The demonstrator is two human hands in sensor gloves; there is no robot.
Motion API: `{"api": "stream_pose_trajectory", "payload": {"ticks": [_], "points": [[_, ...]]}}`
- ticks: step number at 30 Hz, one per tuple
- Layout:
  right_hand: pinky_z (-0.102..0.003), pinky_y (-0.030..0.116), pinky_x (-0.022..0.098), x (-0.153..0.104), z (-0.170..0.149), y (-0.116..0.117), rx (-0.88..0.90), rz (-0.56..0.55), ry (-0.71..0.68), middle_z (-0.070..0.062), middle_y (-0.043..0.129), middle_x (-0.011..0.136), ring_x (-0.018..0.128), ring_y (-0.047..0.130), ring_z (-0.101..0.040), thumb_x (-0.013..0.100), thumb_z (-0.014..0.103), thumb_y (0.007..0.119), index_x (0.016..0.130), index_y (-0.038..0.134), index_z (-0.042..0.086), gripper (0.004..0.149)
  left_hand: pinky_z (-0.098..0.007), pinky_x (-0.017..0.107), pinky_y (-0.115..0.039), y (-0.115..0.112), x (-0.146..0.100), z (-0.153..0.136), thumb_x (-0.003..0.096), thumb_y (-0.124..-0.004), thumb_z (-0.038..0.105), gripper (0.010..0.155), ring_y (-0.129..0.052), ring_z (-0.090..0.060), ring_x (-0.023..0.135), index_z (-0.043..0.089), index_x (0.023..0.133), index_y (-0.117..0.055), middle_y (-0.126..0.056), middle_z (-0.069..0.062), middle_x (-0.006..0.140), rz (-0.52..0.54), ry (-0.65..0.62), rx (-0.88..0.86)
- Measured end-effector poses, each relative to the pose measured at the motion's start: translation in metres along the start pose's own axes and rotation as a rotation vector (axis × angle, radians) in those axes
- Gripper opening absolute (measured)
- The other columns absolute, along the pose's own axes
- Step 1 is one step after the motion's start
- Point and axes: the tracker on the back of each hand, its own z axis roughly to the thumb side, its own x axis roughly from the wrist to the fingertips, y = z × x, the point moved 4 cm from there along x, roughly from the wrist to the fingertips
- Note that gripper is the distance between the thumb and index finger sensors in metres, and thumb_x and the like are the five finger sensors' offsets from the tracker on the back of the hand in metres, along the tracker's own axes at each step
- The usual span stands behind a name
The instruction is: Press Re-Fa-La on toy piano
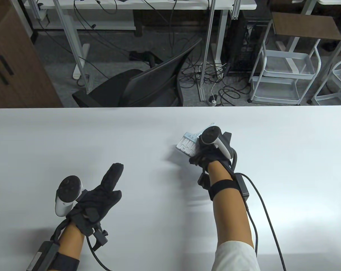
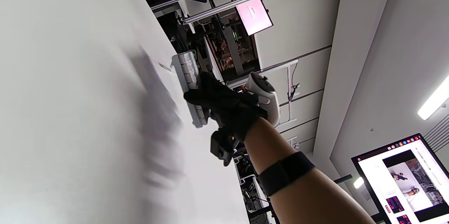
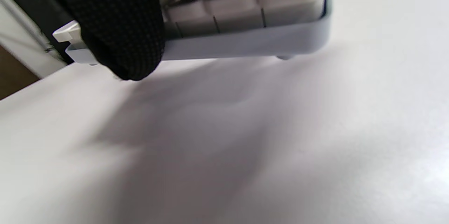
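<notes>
A small white and pale-blue toy piano (image 1: 186, 144) lies on the white table (image 1: 74, 141), right of centre. My right hand (image 1: 205, 156) is over its right part, and its fingers reach down onto the keys; which keys they touch is hidden under the hand and tracker. The left wrist view shows this hand (image 2: 224, 101) lying across the piano (image 2: 187, 68). In the right wrist view a gloved finger (image 3: 119, 24) hangs in front of the piano's front edge (image 3: 245, 41). My left hand (image 1: 102, 192) rests on the table at the near left, fingers stretched out, holding nothing.
A black office chair (image 1: 142, 84) stands behind the table's far edge. A white wire trolley (image 1: 286, 73) and cables lie on the floor beyond. A cable (image 1: 267, 214) runs from my right wrist along the table to the near edge.
</notes>
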Motion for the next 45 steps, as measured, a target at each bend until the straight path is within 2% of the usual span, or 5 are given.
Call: {"api": "stream_pose_trajectory", "payload": {"ticks": [4, 9, 19, 32, 45], "points": [[-0.070, 0.024, 0.070, -0.024, 0.023, -0.004, -0.029, 0.004, -0.120, -0.005, 0.033, 0.112, 0.108, 0.035, -0.043, 0.036, 0.039, 0.105, 0.108, 0.032, 0.027, 0.103, -0.071, 0.063, -0.007, -0.001, 0.000, 0.000, 0.0471, -0.064, 0.082, 0.093, 0.004, -0.040, 0.110, 0.036, 0.114, -0.019, -0.002, -0.003, 0.118, -0.002, 0.002, -0.004], [-0.070, 0.024, 0.070, -0.051, 0.048, 0.009, -0.084, 0.043, -0.238, -0.004, 0.033, 0.112, 0.108, 0.035, -0.043, 0.036, 0.039, 0.106, 0.108, 0.033, 0.027, 0.103, -0.071, 0.063, -0.007, -0.002, 0.000, 0.002, 0.0471, -0.064, 0.082, 0.093, 0.004, -0.040, 0.110, 0.036, 0.114, -0.019, -0.002, -0.003, 0.118, -0.006, -0.008, -0.004], [-0.070, 0.024, 0.070, -0.082, 0.077, 0.076, -0.170, 0.173, -0.392, -0.004, 0.034, 0.112, 0.108, 0.035, -0.043, 0.035, 0.038, 0.106, 0.108, 0.034, 0.028, 0.103, -0.071, 0.063, -0.007, -0.003, 0.000, 0.002, 0.0472, -0.064, 0.082, 0.093, 0.004, -0.040, 0.110, 0.036, 0.114, -0.019, -0.002, -0.003, 0.118, -0.009, -0.013, -0.004], [-0.070, 0.025, 0.069, -0.088, 0.079, 0.134, -0.214, 0.276, -0.420, -0.004, 0.034, 0.112, 0.108, 0.036, -0.043, 0.036, 0.038, 0.106, 0.108, 0.034, 0.028, 0.102, -0.071, 0.063, -0.007, -0.004, 0.000, 0.002, 0.0472, -0.063, 0.082, 0.093, 0.004, -0.039, 0.110, 0.036, 0.114, -0.019, -0.002, -0.003, 0.118, -0.012, -0.014, -0.006], [-0.071, 0.026, 0.069, -0.088, 0.076, 0.149, -0.233, 0.281, -0.417, -0.004, 0.034, 0.111, 0.107, 0.038, -0.043, 0.036, 0.039, 0.106, 0.107, 0.034, 0.028, 0.102, -0.071, 0.063, -0.007, -0.004, 0.001, 0.001, 0.0473, -0.063, 0.082, 0.093, 0.004, -0.039, 0.110, 0.035, 0.114, -0.019, -0.003, -0.003, 0.118, -0.015, -0.013, 0.001]]}}
